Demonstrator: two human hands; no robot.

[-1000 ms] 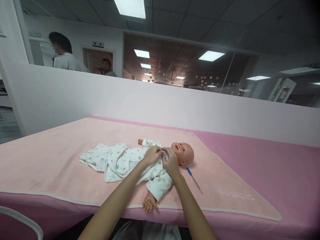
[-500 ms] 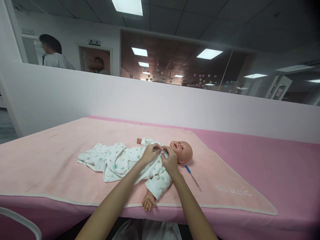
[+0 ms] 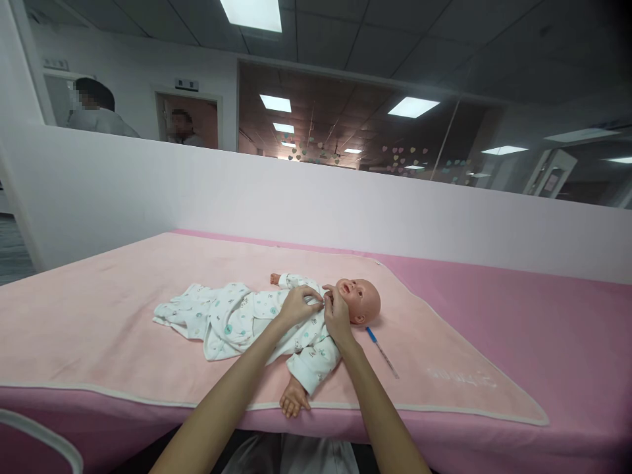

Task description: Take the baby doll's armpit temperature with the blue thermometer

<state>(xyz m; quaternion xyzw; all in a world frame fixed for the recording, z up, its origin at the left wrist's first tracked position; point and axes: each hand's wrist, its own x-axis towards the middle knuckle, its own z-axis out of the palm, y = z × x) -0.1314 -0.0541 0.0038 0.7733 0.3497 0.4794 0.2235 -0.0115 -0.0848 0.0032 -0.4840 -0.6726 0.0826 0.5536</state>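
Two hands meet at the collar of a white, pastel-printed sleepsuit (image 3: 232,322) on the pink bed (image 3: 99,309). I see my left hand (image 3: 296,306) and right hand (image 3: 337,315) both pinched shut on cloth under the chin of the doll (image 3: 363,299), which lies face-up. A hard tug, I judge, could slide it onto the blue-tipped thermometer (image 3: 382,352) just beside.

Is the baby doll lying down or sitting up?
Lying down. The doll lies flat on its back on the pink blanket, face up. The left hand and right hand are at its sleepsuit collar.
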